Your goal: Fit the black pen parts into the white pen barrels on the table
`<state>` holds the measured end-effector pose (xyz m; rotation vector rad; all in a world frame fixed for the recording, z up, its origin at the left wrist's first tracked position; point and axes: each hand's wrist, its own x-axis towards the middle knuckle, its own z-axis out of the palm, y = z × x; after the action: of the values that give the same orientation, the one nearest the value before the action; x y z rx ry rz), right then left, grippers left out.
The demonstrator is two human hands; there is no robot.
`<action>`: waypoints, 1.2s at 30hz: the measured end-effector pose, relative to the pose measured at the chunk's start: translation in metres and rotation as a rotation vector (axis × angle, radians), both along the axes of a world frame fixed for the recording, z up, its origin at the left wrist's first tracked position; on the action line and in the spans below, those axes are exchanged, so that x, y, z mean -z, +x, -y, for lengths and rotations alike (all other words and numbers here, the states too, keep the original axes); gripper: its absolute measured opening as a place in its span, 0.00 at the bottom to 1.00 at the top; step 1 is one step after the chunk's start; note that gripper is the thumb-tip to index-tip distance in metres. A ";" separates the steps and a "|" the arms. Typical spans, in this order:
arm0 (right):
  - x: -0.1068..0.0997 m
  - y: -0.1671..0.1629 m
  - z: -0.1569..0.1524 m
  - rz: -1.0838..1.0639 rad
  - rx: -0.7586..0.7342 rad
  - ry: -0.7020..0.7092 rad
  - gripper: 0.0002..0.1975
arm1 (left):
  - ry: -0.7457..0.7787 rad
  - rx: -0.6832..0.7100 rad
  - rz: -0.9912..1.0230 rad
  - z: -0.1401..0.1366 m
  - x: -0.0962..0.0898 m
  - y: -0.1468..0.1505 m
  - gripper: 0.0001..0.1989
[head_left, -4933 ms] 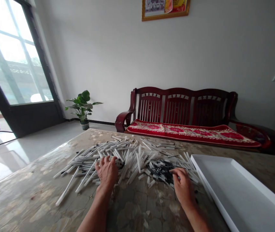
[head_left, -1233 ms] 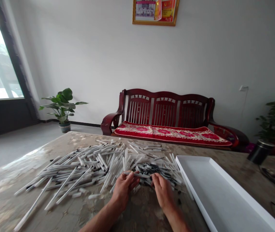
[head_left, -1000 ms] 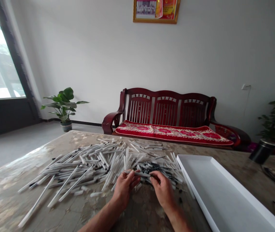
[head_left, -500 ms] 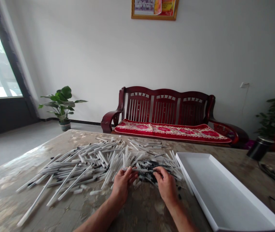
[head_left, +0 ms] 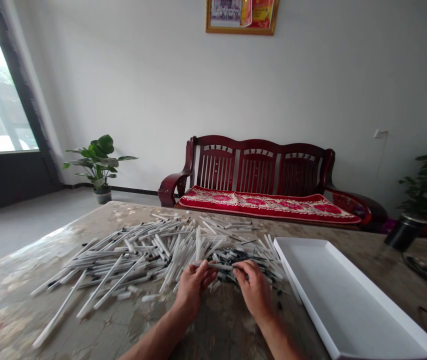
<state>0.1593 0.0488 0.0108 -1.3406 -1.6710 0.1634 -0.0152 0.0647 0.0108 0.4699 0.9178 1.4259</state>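
Holding a slim, pale, translucent tube (head_left: 220,266) nearly level, you have its left end pinched between the thumb and fingers of your left hand (head_left: 191,287). The fingers of your right hand (head_left: 254,287) are closed narrowly on a small dark piece (head_left: 233,268) at the tube's right end; it is too small to tell whether the two are joined. The tube's middle spans the gap between your hands, in front of a heap of small black and pale pieces (head_left: 230,256) on the brown, flower-patterned table (head_left: 123,332). Long white tubes with dark tips (head_left: 131,260) spread to the left, and a shallow, white, rectangular tray (head_left: 343,292) lies right of your right hand.
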 end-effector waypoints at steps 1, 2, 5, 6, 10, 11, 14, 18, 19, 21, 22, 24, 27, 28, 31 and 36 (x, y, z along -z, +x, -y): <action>0.000 -0.001 0.000 -0.005 -0.004 0.001 0.11 | 0.004 0.005 0.000 0.000 0.000 0.000 0.06; 0.000 -0.001 -0.001 -0.022 -0.002 0.004 0.11 | 0.011 0.004 -0.002 -0.001 -0.001 -0.001 0.06; 0.003 0.009 -0.006 -0.124 0.041 0.024 0.13 | 0.024 -0.043 -0.016 -0.006 -0.002 -0.010 0.06; 0.004 0.014 -0.008 -0.164 0.071 0.032 0.13 | 0.025 -0.081 -0.026 -0.009 -0.002 -0.014 0.06; 0.010 0.040 -0.014 -0.288 0.234 0.011 0.17 | 0.039 -0.262 -0.070 -0.021 -0.003 -0.034 0.07; 0.011 0.045 -0.016 -0.292 0.271 0.002 0.18 | 0.054 -0.291 -0.076 -0.023 -0.003 -0.037 0.08; 0.015 0.055 -0.019 -0.258 0.346 -0.033 0.19 | 0.123 -0.337 -0.114 -0.026 -0.004 -0.042 0.13; 0.017 0.055 -0.020 -0.171 0.377 -0.048 0.18 | 0.234 -0.337 -0.260 -0.027 -0.002 -0.043 0.17; 0.018 0.055 -0.020 -0.151 0.379 -0.043 0.18 | 0.262 -0.330 -0.304 -0.027 0.000 -0.043 0.18; 0.018 0.054 -0.019 -0.115 0.380 -0.033 0.17 | 0.309 -0.308 -0.385 -0.029 0.003 -0.042 0.17; 0.018 0.053 -0.019 -0.100 0.379 -0.026 0.16 | 0.325 -0.291 -0.419 -0.029 0.004 -0.042 0.17; 0.018 0.053 -0.018 -0.071 0.376 -0.014 0.16 | 0.350 -0.249 -0.476 -0.030 0.006 -0.041 0.17; 0.020 0.054 -0.018 -0.038 0.386 -0.008 0.16 | 0.414 -0.194 -0.575 -0.029 0.007 -0.039 0.16; 0.020 0.054 -0.018 -0.032 0.392 -0.001 0.17 | 0.436 -0.178 -0.609 -0.028 0.007 -0.039 0.15; 0.023 0.055 -0.020 -0.030 0.417 0.044 0.18 | 0.461 -0.129 -0.700 -0.027 0.006 -0.039 0.12; 0.027 0.053 -0.021 -0.038 0.389 0.096 0.17 | 0.455 -0.230 -0.995 -0.029 0.002 -0.052 0.09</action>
<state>0.2122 0.0702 -0.0160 -1.5484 -1.3393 -0.1167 -0.0673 0.0934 0.0086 1.5424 1.4492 1.6126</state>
